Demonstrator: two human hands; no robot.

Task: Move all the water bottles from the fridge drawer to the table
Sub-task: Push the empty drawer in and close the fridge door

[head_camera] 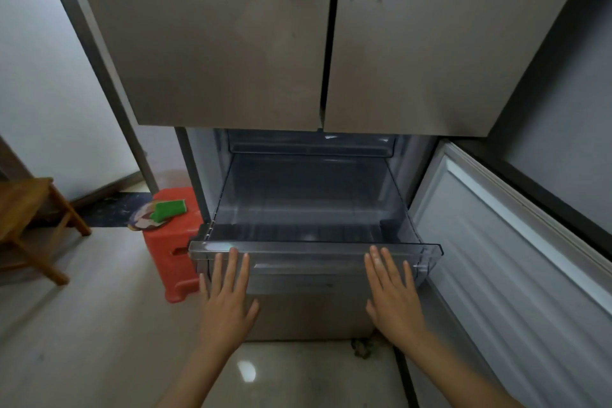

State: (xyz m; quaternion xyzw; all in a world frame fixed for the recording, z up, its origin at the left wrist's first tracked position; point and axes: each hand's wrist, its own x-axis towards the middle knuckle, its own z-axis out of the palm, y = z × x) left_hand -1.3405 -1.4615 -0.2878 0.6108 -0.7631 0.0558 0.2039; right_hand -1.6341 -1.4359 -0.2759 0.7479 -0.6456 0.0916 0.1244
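Note:
The clear plastic fridge drawer [314,247] is pulled out below the two closed upper fridge doors. I see no water bottle inside it; its floor shows bare. My left hand [228,295] lies flat with straight fingers against the drawer's front, fingertips at its top rim on the left. My right hand [392,295] lies the same way on the right side of the front. Neither hand holds anything. The table is not in view.
The lower fridge door [516,258] stands swung open at the right. A red plastic stool [175,242] with a green sponge and a round mat on it stands left of the drawer. A wooden chair [29,225] is at the far left. Pale tiled floor lies below.

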